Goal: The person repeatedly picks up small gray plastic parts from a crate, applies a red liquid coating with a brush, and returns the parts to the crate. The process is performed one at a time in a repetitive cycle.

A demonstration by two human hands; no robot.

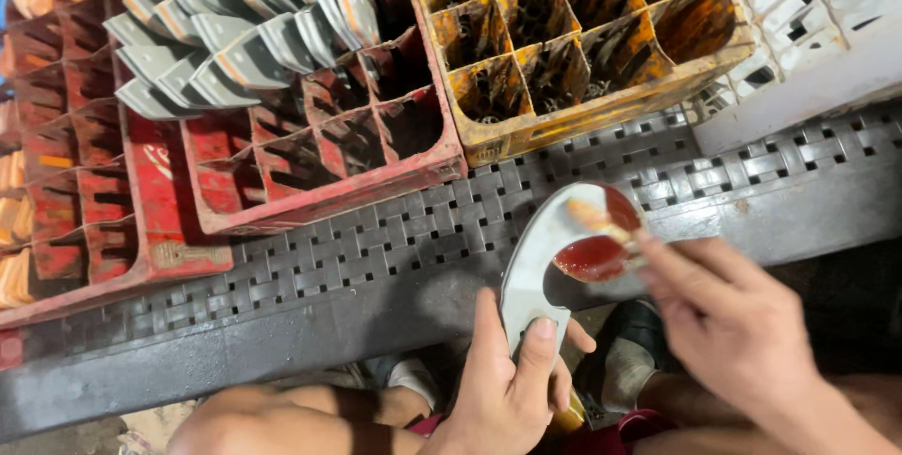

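left grip (507, 389) clamped on grey sole piece (554, 248); right grip (723, 319) pinching a brush (606, 225) against it.

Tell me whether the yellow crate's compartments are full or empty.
Empty, in the part that shows. The yellow crate has open dark cells, while the red crate beside it holds grey curved pieces in its far cells.

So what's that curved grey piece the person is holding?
The curved grey piece looks like flat sheet metal, light grey, bent in a crescent. The left hand grips its lower end, thumb on its face. Its upper end carries wet red paint, which a brush in the right hand is touching. It is held just above a woven grey surface.
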